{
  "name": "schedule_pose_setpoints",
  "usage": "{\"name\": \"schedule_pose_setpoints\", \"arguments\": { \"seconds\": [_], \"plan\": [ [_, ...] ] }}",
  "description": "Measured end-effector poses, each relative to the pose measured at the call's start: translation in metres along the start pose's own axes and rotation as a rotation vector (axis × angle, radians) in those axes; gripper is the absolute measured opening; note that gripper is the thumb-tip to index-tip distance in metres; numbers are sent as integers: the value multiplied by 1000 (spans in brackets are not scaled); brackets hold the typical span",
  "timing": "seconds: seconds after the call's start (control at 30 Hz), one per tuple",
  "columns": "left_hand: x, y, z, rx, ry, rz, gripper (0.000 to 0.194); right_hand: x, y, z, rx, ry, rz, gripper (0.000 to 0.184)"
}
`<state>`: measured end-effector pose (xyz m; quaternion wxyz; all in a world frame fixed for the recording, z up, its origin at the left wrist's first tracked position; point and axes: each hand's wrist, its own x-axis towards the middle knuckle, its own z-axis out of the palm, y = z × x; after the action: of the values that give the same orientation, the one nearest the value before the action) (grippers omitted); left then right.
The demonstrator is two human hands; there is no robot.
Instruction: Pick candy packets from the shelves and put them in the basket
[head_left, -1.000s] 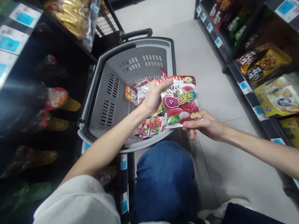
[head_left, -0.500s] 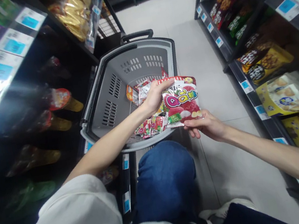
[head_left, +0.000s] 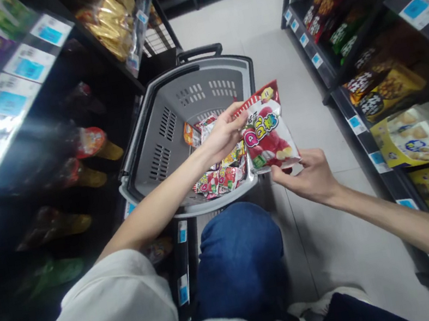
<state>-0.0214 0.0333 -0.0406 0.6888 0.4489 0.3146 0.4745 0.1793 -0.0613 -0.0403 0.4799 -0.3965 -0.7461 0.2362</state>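
A red and white bag of gummy candy [head_left: 270,136] is held up over the near right rim of a grey shopping basket [head_left: 141,123]. My left hand [head_left: 224,134] is closed on the bag's upper left edge, thumb on the front. My right hand [head_left: 311,176] is at its lower right corner, thumb low and the other fingers curled partly out of sight behind the bag. The bag is tilted, its top right corner raised. Inside the basket lie several small candy bags [head_left: 220,179] and an orange packet [head_left: 191,135], partly covered by my left forearm.
Dark shelves with price tags [head_left: 29,66] line the left, holding cups with orange-red lids [head_left: 90,141]. On the right shelves are snack bags [head_left: 407,135]. Pale floor tiles [head_left: 256,20] run between them. My bent knee [head_left: 238,250] is close to the basket's near side.
The candy bag has turned anticlockwise and shifted slightly right, its top right corner rising. My right hand has moved a little right, and its fingers are more curled.
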Motion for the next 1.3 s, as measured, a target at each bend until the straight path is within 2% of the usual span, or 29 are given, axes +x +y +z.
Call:
{"name": "schedule_pose_setpoints", "arguments": {
  "seconds": [0.07, 0.17, 0.33, 0.43, 0.57, 0.83, 1.17, 1.3],
  "plan": [
    [0, 1, -1, -42, 2, 32, 27, 1, 0, -1, -150, 42, -258, 24],
    [-5, 5, 3, -127, 23, 55, 24, 4, 1, -7, -320, 39, -534, 22],
    [-17, 15, 20, -250, 28, 41, 13, 9, -12, -20, -414, -4, -828, 7],
    [-17, 15, 28, -234, 110, 35, 20, 9, -24, -23, -481, -58, -941, 7],
    [-11, 9, 31, -148, 206, -43, 31, 5, -31, -20, -484, -88, -1006, 9],
    [-17, 12, 29, -124, 67, -54, 34, 1, -29, -13, -450, -97, -1012, 9],
    [-7, 6, 28, -187, 113, -116, 33, 1, -30, -13, -456, -102, -995, 9],
    [-7, 4, 25, -187, 61, -84, 34, 0, -29, -12, -436, -112, -986, 6]
  ]
}}
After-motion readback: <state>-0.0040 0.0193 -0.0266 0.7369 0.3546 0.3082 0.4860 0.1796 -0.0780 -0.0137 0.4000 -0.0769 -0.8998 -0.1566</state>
